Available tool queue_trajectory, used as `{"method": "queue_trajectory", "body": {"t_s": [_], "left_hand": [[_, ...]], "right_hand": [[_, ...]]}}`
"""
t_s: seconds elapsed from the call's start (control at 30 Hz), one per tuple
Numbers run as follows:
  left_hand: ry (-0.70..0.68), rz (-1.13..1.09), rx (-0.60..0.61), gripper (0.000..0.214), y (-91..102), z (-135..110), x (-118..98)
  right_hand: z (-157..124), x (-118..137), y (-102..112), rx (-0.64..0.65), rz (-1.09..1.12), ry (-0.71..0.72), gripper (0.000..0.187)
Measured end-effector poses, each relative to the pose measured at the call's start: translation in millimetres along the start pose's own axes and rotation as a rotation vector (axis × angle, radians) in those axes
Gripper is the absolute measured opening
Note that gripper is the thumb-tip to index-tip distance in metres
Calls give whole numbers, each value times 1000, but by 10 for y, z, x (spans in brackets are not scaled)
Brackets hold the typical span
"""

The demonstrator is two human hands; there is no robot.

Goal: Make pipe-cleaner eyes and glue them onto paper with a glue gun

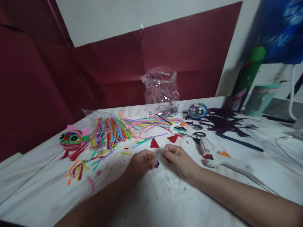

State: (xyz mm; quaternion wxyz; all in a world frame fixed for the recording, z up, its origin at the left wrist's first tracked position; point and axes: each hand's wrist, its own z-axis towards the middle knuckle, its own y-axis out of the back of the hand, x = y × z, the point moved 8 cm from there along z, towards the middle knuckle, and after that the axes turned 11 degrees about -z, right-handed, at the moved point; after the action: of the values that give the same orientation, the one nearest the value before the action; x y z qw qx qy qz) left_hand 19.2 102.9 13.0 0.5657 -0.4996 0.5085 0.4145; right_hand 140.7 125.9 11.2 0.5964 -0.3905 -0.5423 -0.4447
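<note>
My left hand point(145, 159) and my right hand point(175, 157) meet over the middle of the table, fingers pinched. Between their fingertips is a short light-blue pipe cleaner point(158, 155), gripped from both sides. A small dark-blue and red piece point(157, 164) shows just under my left fingertips; whether it is held or lies on the table I cannot tell. Beyond the hands lie two fuzzy red triangles, a left one point(154, 143) and a right one point(172, 138).
Bundled colourful pipe cleaners point(111, 132) and a pink big-eyed figure point(74, 139) stand left, with cut scraps point(80, 168) nearer. Rightward are scissors point(195, 137), a white glue gun point(229, 165), a dark-blue stick point(239, 142) and purple strands point(222, 121). A clear bag point(162, 86) stands behind.
</note>
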Motion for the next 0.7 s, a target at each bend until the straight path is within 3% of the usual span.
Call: {"method": "queue_trajectory", "body": {"t_s": [0.1, 0.2, 0.43, 0.5, 0.7], "left_hand": [[-136, 230, -49, 15, 17, -44, -94], [-370, 562, -37, 2, -68, -126, -237], [-866, 957, 151, 22, -243, -322, -397], [-878, 954, 140, 24, -220, -335, -423], [-711, 824, -3, 8, -113, -288, -434]], "right_hand": [[-19, -52, -1, -22, 5, -41, 34], [-66, -67, -33, -25, -5, -57, 34], [-99, -86, -77, 5, -8, -85, 30], [-85, -82, -68, 12, 12, -85, 31], [-63, -55, -77, 33, 108, -105, 37]]}}
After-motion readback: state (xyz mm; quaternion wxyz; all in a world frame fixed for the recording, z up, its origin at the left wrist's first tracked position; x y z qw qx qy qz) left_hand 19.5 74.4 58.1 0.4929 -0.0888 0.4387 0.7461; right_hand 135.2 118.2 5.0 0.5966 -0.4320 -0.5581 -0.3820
